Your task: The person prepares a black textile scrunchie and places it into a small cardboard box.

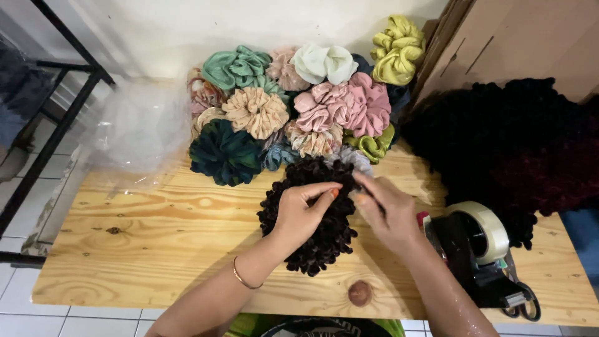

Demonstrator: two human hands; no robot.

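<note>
A dark brown scrunchie [315, 215] lies on the wooden table [156, 249], just in front of a pile of coloured scrunchies [293, 106], and is being handled at its upper edge by both hands. The left hand [299, 212] rests on top of the scrunchie, its thumb and forefinger brought together in a pinch on a fold of the fabric near the top rim; the other fingers are curled loosely and lie against the ruffles. The right hand [387, 212] is placed at the scrunchie's upper right edge, its fingertips drawn close together as though something thin is gripped between them, but what is gripped cannot be told, since the spot is blurred and partly covered. The two pinches are set just beside each other, almost touching. For work of this kind, it is judged that the fabric is best held in small, firm pinches close together, so that the ruffle between them is kept taut and the rest of the scrunchie is left flat on the table rather than lifted. A light pull should be enough; a hard one may distort the gathers. A tape dispenser [477, 243] stands near the right forearm, with scissors [521, 296] beside it, and a heap of black scrunchies [511, 143] lies behind it. Crumpled clear plastic [137, 131] is seen at the table's far left corner.
</note>
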